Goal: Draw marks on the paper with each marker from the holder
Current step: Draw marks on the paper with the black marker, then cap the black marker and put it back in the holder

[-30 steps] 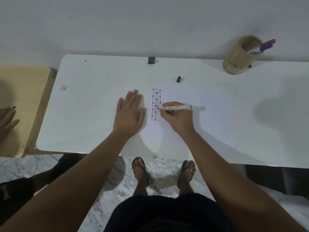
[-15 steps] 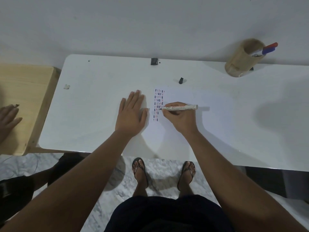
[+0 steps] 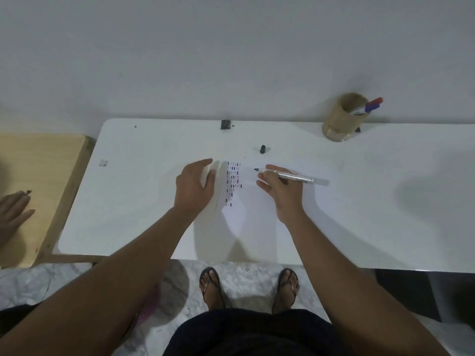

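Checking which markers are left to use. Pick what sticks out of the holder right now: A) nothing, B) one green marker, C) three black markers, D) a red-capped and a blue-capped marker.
D: a red-capped marker and a blue-capped marker poke out of the holder, while the right hand holds another marker.

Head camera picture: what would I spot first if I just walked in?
First, the right hand holding an uncapped white marker over the white paper sheet, beside columns of small red and blue marks. The left hand curls at the paper's left edge. A round tan marker holder stands at the white table's far right.
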